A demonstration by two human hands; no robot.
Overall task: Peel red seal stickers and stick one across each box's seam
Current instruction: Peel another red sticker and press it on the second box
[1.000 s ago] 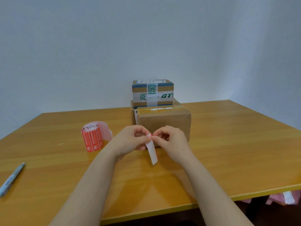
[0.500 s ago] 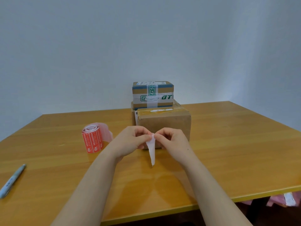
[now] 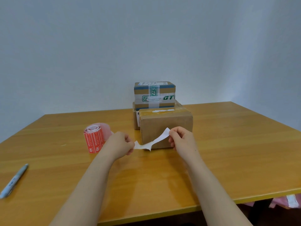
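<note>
A plain brown cardboard box (image 3: 167,122) stands mid-table, with tape and a white label on its top. Behind it a smaller box (image 3: 154,101) wrapped in green-printed tape sits on another brown box (image 3: 135,120). Just in front of the plain box, a white strip (image 3: 158,139) stretches between my hands, showing only white sides. My left hand (image 3: 121,144) pinches its lower left end. My right hand (image 3: 182,138) pinches the upper right end. I cannot tell the sticker from its backing. A roll of red seal stickers (image 3: 94,139) stands upright left of my left hand.
A light-blue pen (image 3: 13,181) lies near the left edge of the wooden table (image 3: 236,152). A pale wall rises behind the boxes. Pink and white material (image 3: 291,201) shows below the table's front right edge.
My hands have moved apart. The strip, which hung down from my pinched fingertips, now stretches sideways between them, right end higher.
</note>
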